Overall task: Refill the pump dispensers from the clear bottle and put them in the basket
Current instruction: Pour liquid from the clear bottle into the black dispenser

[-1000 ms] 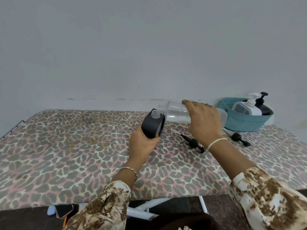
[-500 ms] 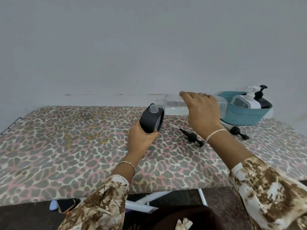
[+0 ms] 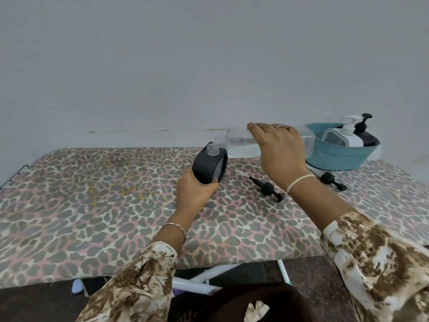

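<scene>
— Where was the black dispenser (image 3: 207, 167)?

— Just left of the frame's centre, lifted off the leopard-print surface (image 3: 92, 205). The left hand (image 3: 197, 194) gripped its lower end, fingers wrapped round the body.

— How did it look?

— A flat, rounded black body with a paler, translucent face on the right side. It leaned to the right. Its short, clear, threaded neck stood open, with no pump on it.

— And the clear bottle (image 3: 241, 145)?

— Right of centre, held almost level in the air. Its open neck pointed left and sat just above and beside the dispenser's neck. The right hand (image 3: 281, 152) clasped it from above, fingers (image 3: 257, 127) curled over the far side. The lower half looked whitish. I could not tell whether anything was flowing.

— The pumps?

— One black pump head (image 3: 267, 188) lay on the surface below the right hand, its pale tube pointing to the upper left. A second pump head (image 3: 332, 180) lay further right, near the basket.

— The basket (image 3: 341, 159)?

— Teal, at the right edge of the frame against the wall. Inside it stood a white dispenser (image 3: 343, 138) and, touching it on the right, a dark dispenser (image 3: 365, 135), both with pumps on.
</scene>
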